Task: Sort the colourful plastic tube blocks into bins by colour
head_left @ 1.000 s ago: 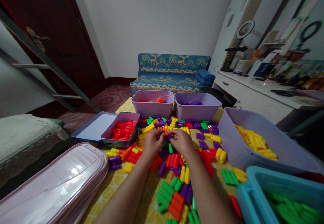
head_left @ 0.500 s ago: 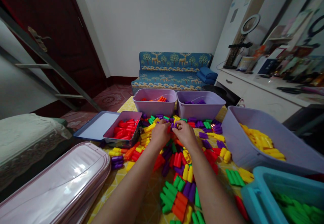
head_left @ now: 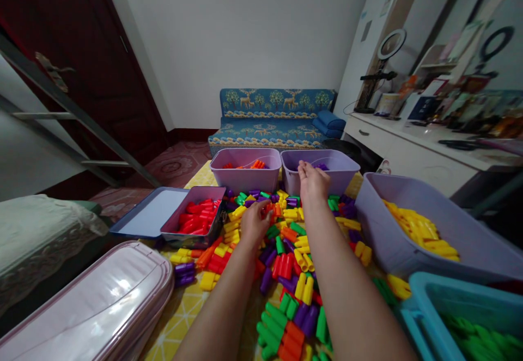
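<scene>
My left hand (head_left: 254, 224) is low over the heap of coloured plastic building blocks, its fingers curled around a red block (head_left: 265, 208) that is partly hidden. My right hand (head_left: 314, 185) is raised at the near rim of the right-hand back lilac bin (head_left: 343, 171). Its fingers stretch toward the inside, and no block shows in them. Purple blocks (head_left: 322, 167) lie in that bin. Beneath and between my arms spread loose yellow, red, green, purple and orange blocks (head_left: 286, 265), some of them joined together.
Another lilac bin (head_left: 245, 175) holds orange blocks. An open tin box (head_left: 163, 232) with red blocks is at the left, beside stacked pink lids (head_left: 90, 301). On the right are a lilac bin (head_left: 379, 225) of yellow blocks and a teal bin (head_left: 420, 295) of green ones.
My right hand has moved away from my left, up and forward to the back lilac bin; the purple block it held is no longer visible in it. My left hand has shifted slightly down.
</scene>
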Demonstrator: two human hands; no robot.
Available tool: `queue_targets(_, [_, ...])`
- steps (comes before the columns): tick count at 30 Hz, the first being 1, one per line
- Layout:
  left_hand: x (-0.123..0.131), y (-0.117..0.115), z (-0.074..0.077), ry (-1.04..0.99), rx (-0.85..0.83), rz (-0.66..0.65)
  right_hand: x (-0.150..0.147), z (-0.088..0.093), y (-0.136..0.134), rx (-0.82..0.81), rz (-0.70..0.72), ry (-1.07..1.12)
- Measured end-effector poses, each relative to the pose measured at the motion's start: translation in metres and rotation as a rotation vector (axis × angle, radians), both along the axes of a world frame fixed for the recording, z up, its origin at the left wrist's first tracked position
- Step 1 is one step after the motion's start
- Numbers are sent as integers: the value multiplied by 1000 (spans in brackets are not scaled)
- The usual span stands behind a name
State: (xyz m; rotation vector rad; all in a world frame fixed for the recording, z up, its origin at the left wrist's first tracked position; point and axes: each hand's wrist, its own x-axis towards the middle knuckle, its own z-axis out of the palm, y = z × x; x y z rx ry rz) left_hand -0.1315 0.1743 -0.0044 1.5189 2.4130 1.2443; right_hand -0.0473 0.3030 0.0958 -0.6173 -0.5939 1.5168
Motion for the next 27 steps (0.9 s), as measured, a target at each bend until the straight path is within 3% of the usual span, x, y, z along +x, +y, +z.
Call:
queue_targets(4, [4,-1,5,24,-61,-15,23,-16,-21,59,59,-76])
queue_targets(9, [6,-2,7,77,-116,-1,61,-64,-28,221,34,-600])
queue_targets(12, [7,-2,8,90,-117,-16,72,-95,-24,382,151,-913])
queue_targets(15, [8,-2,9,48,-110,-11,73,-112,-24,530,291,-1182])
queue_targets(19, [9,-3,10,-26,-99,-11,69,-107,-35,657,325,-1416])
queue_targets(27, [6,0,4,-16,12,-69,64,-81,-56,662,372,-1527])
